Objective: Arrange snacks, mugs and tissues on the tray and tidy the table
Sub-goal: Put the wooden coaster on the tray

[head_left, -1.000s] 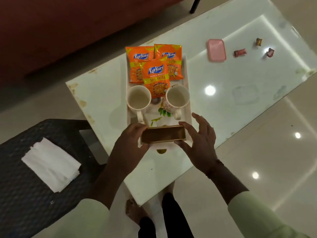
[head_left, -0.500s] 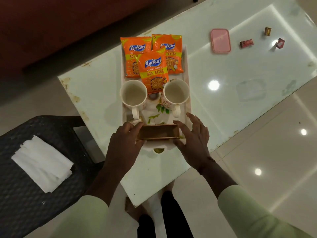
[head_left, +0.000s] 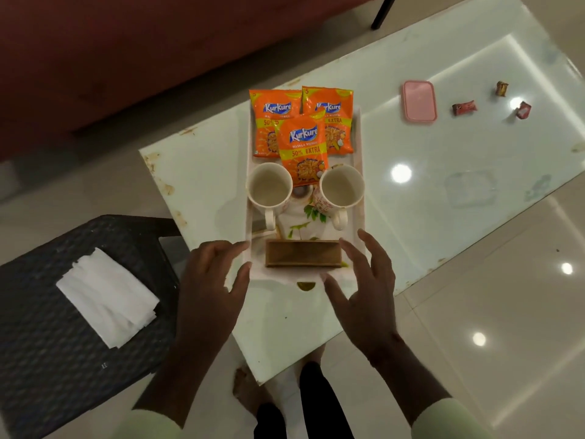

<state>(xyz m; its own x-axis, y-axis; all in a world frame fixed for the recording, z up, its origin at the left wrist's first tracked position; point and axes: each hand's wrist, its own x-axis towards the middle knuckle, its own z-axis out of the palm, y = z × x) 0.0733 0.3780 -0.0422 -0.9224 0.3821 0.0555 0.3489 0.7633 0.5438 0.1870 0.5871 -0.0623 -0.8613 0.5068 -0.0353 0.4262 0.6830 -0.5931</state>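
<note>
- Hands: left hand and right hand spread open, empty, flanking wooden holder on tray.
- Tray: three snack packs, two mugs.
- Far right: pink lid, three candies; tissues on left chair.

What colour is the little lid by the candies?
Pink. The lid lies on the table, clearest in the head view.

tray on a white table, seen from above, with both hands spread at its near end.

the tray holds three orange snack packets at its far end, two empty mugs side by side in the middle, and a wooden box at the near end. the left hand and right hand flank the box with fingers apart, holding nothing. a pink lid and three wrapped sweets lie farther right on the table. folded tissues rest on a dark stool at left.
</note>
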